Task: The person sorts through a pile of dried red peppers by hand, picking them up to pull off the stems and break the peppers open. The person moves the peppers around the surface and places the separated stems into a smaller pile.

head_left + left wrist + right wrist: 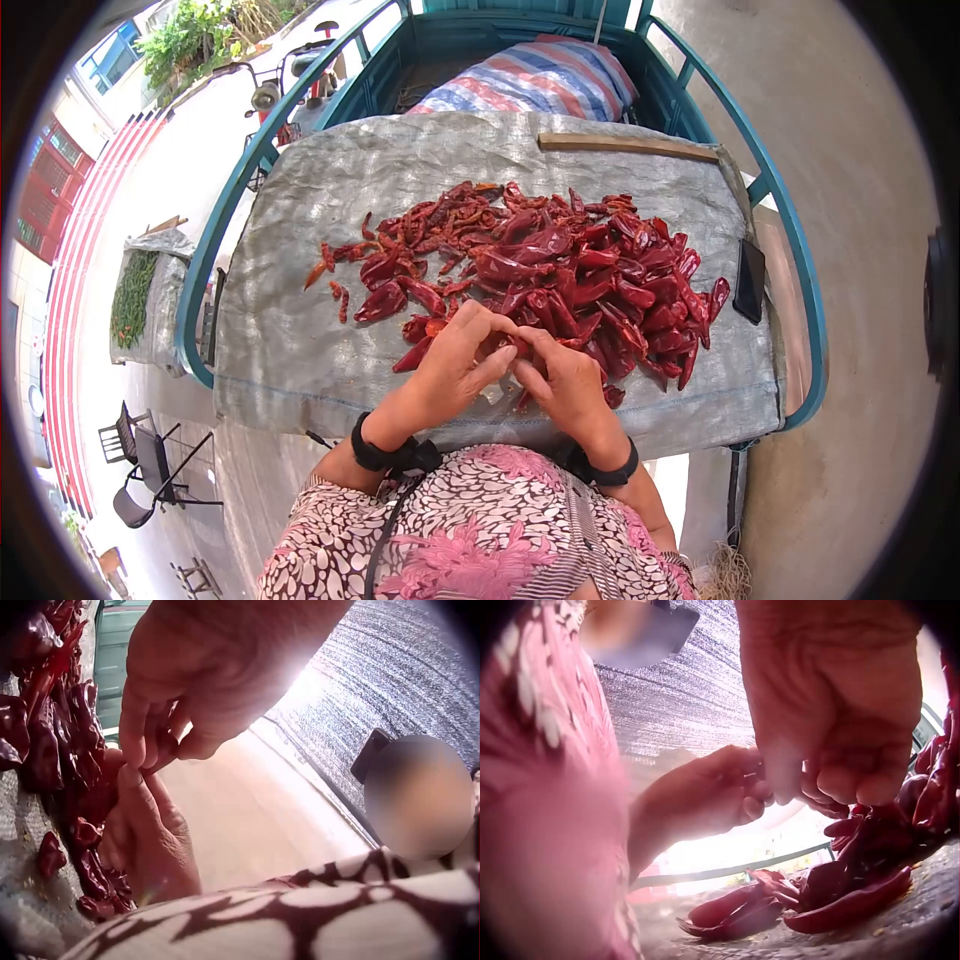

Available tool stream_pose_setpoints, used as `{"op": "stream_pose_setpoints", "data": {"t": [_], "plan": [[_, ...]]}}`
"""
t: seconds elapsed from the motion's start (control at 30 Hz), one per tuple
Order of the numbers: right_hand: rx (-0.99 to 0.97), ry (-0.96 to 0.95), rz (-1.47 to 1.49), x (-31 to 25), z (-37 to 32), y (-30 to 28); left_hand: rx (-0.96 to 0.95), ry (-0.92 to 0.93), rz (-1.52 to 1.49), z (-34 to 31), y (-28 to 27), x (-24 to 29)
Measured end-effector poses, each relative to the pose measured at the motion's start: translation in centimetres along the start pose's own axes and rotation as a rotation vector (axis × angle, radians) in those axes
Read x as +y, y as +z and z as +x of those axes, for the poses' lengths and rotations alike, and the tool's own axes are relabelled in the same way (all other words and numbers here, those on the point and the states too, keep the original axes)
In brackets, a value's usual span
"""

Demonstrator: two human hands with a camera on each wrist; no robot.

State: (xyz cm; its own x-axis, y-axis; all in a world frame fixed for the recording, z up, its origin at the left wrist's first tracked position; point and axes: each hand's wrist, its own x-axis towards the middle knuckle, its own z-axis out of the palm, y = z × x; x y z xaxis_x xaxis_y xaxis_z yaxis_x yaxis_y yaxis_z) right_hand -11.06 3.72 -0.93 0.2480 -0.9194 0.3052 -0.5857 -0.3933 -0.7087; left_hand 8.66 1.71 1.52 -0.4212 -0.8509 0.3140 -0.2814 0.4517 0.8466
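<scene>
Both hands meet over the near edge of a heap of dried red chili peppers (590,270). A dark red chili pepper (166,744) shows between the fingers of my left hand (455,355), mostly hidden by them. My right hand (568,388) pinches at the same pepper, its thumb and fingertips right against the left fingertips. In the right wrist view the right hand (832,712) hides most of what is held. Loose chili peppers (847,904) lie on the cloth just below the hands.
A grey woven sheet (290,300) covers the work surface, framed by blue-green rails (800,260). Smaller, shrivelled peppers (430,225) lie at the heap's left. A wooden stick (628,147) lies at the back, a phone (748,282) at the right edge. Behind is a striped sack (540,80).
</scene>
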Motion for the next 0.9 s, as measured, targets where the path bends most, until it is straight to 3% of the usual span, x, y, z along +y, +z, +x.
{"op": "stream_pose_setpoints", "data": {"t": [0.07,0.1,0.2,0.33,0.37,0.47,0.57,0.67,0.7,0.8,0.9], "plan": [[-0.032,0.025,-0.05,-0.3,-0.3,-0.4,-0.015,-0.19,-0.236,-0.6,0.3,-1.0],[-0.047,0.041,-0.084,-0.5,-0.3,-0.6,0.024,-0.143,-0.243,-0.6,0.6,-1.3],[-0.07,0.039,-0.166,-0.9,-0.3,-1.0,0.012,-0.347,-0.34,-0.8,0.0,-1.0],[-0.199,0.113,-0.195,-1.2,0.1,-1.3,0.048,-0.466,-0.326,-0.9,-0.4,-1.8],[-0.246,0.15,-0.188,-1.3,0.2,-1.3,0.041,-0.576,-0.267,-0.7,-0.8,-1.8],[-0.206,0.128,-0.235,-0.7,0.4,-0.9,0.375,-0.057,0.53,-0.6,-1.9,-5.3],[-0.181,0.209,-0.177,-1.6,1.4,-1.0,0.265,-0.201,0.693,-0.3,-3.7,-7.3],[-0.035,0.295,-0.022,-2.4,2.3,-0.8,0.242,-0.118,0.757,0.0,-4.3,-7.7],[0.051,0.287,0.161,-2.6,2.3,-0.4,0.194,-0.113,0.823,-0.1,-4.6,-8.4],[0.03,0.189,0.195,-1.9,1.7,-0.3,0.178,-0.083,0.824,0.1,-4.8,-9.3],[-0.055,0.008,0.077,-0.5,1.0,0.1,0.129,-0.236,0.786,0.2,-4.7,-7.3]]}}
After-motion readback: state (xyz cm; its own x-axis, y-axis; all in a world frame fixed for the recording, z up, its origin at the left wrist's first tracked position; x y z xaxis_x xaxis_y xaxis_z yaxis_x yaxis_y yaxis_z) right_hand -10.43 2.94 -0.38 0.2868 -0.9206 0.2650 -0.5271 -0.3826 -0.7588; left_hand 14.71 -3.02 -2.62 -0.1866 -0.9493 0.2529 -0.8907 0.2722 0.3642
